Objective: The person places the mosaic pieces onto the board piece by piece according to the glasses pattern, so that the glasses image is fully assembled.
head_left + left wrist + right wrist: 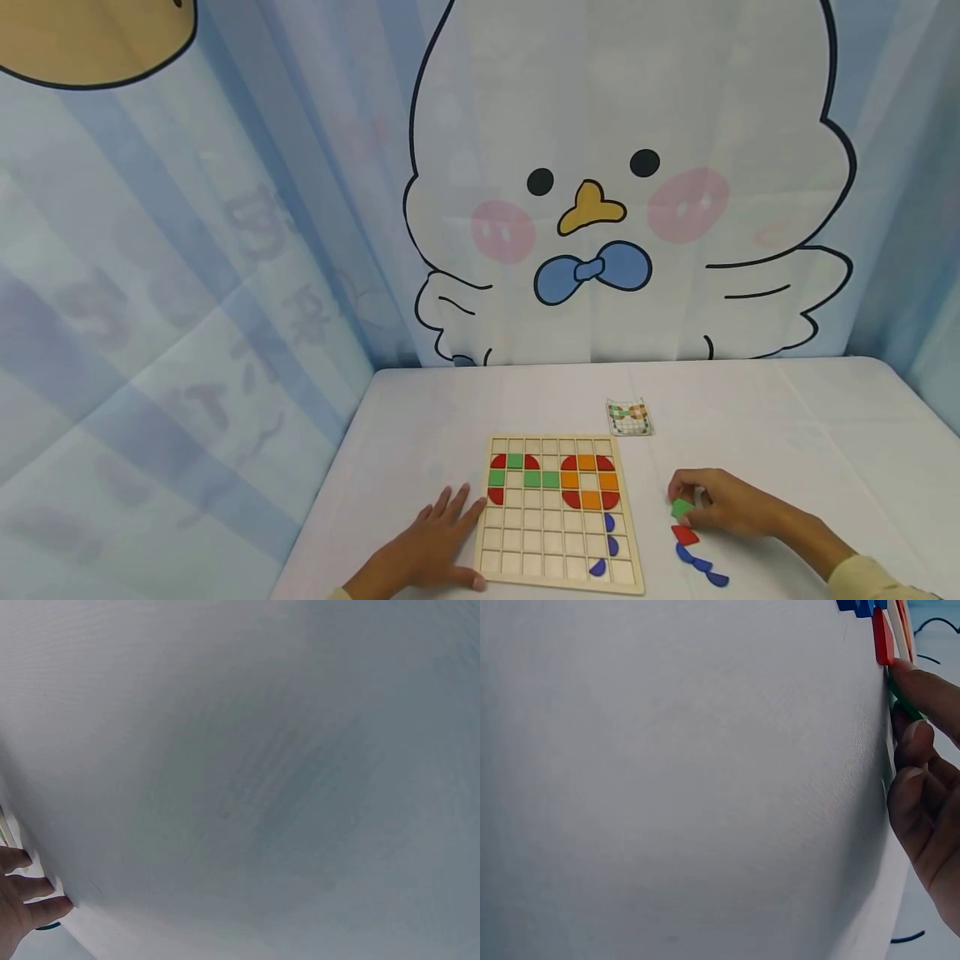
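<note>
My right hand (731, 502) pinches a green square tile (682, 508) between thumb and fingers, low over the table at the board's right. Just below it in the head view lie a red tile (686, 535) and several blue half-round tiles (702, 564). The wooden grid board (540, 569) has red, green and orange tiles in its upper rows and three blue half-rounds (609, 522) down its right side. At the board's left edge my left hand (435, 542) rests with fingers spread. In the right wrist view, the green tile (904, 696) shows edge-on beside the red one (883, 636).
A small pattern card (629, 417) lies behind the board's far right corner. The table (787, 417) has a white cover and backs onto a curtain (360, 167) with a cartoon print.
</note>
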The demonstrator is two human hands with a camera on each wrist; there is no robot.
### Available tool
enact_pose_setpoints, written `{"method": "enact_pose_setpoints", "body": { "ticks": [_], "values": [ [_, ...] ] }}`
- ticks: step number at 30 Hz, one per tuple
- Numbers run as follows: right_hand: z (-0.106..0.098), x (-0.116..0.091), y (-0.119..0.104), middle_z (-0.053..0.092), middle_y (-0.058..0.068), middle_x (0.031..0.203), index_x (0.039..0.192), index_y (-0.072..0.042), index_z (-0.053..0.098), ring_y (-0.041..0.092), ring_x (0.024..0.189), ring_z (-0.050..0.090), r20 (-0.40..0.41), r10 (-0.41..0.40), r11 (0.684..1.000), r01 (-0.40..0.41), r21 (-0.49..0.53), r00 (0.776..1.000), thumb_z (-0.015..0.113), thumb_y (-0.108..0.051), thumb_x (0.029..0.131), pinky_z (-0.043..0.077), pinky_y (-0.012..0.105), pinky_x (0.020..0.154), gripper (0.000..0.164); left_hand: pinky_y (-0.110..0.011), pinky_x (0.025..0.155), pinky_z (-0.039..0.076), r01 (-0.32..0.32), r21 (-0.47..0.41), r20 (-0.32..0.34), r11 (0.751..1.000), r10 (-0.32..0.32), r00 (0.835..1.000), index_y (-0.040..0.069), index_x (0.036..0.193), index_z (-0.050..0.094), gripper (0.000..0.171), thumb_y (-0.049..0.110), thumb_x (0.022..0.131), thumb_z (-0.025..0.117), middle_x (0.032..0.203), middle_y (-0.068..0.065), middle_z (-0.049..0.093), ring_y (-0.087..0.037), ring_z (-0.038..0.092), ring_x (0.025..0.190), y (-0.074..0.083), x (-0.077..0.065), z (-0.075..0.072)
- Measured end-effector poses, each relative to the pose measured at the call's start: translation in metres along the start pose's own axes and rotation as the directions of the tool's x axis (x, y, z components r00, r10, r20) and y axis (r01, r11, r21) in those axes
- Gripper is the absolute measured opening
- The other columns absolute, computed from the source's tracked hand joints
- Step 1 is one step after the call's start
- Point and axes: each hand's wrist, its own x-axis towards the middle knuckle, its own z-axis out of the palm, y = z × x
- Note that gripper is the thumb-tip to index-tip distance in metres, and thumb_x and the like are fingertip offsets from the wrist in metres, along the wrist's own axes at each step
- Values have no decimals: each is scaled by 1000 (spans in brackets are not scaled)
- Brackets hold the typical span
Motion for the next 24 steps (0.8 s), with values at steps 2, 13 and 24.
{"method": "enact_pose_setpoints", "body": {
  "ticks": [2, 13, 24],
  "values": [
    [1, 0, 0, 56, 1, 87, 102, -15, 65, 8, 76, 50, -7, 2, 1000, -2, 9, 1000, 80, -22, 85, 43, 21, 64, 23, -64, 112, 35, 0, 1, 0, 1000, 0, 1000, 32, 161, 23, 108, 83, 73, 61, 169, -9, 17, -41, 19, 153, 0, 0, 0],
    [2, 4, -3, 55, 2, 82, 102, -10, 65, 10, 66, 52, -46, 25, 998, -22, 62, 999, 82, -22, 83, 43, 21, 56, 28, -64, 112, 35, -8, 5, -4, 1000, 8, 1000, 31, 161, 23, 108, 83, 74, 60, 169, -9, 18, -42, 20, 153, 0, -1, -1],
    [7, 15, -19, 64, 5, 82, 108, -2, 68, 12, 62, 58, -52, -9, 985, 17, 171, 999, 78, -17, 86, 51, 24, 56, 28, -64, 112, 35, 2, 3, 0, 1000, -2, 1000, 31, 160, 24, 107, 82, 74, 61, 169, -9, 18, -42, 20, 153, 3, -3, -4]
  ]
}}
